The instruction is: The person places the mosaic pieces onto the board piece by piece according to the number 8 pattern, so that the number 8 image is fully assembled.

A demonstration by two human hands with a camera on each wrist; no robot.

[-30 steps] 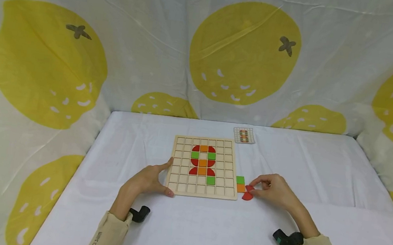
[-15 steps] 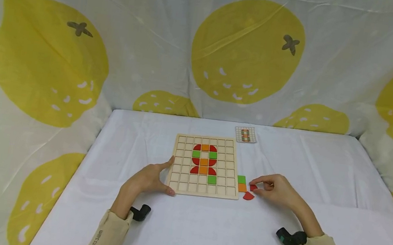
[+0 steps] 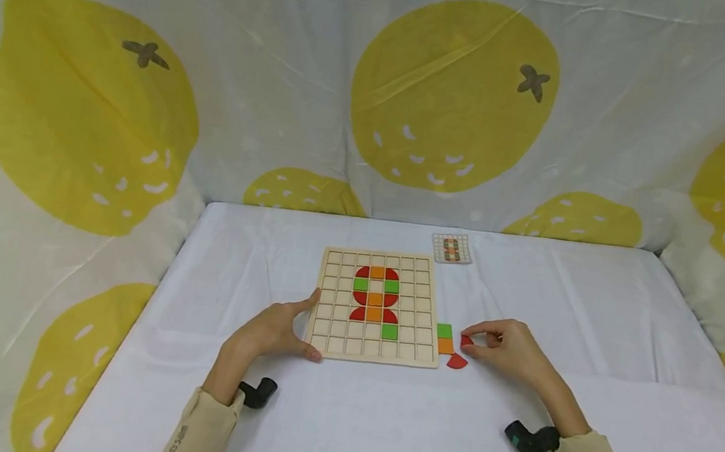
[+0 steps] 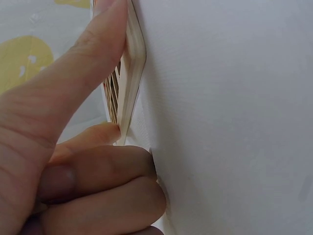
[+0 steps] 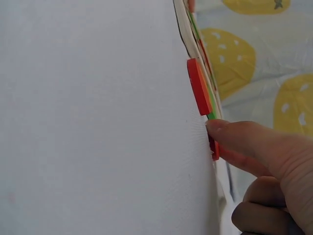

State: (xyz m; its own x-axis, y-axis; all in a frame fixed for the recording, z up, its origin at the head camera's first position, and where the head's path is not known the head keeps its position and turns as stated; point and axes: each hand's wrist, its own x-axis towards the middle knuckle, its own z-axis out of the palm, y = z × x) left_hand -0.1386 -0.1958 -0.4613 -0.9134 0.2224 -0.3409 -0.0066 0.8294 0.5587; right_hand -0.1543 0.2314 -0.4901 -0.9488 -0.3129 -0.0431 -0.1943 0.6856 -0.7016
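Observation:
A square wooden grid board [image 3: 336,345] lies on the table with red, orange and green tiles set in a figure. My left hand [image 3: 269,332] holds its near left corner, thumb on the front edge and index finger at the left side. In the left wrist view, the thumb [image 4: 83,58] lies along the board's rim [image 4: 134,54]. To the right, my right hand [image 3: 511,350] pinches a small red tile [image 5: 215,152] between thumb and index finger, low over the cloth. Nearby lie a red quarter-circle tile [image 3: 458,361], a green square tile [image 3: 444,331] and an orange square tile [image 3: 445,346].
A small pattern card [image 3: 452,248] with a printed grid lies behind the board's far right corner. White cloth covers the table [image 3: 391,428]. A curtain printed with lemons [image 3: 455,93] hangs behind and at the sides. Black wrist cameras [image 3: 532,438] sit on both wrists.
The red tile in my right hand has been drawn slightly right, away from the other red tile it was close against. My left hand keeps its place on the board.

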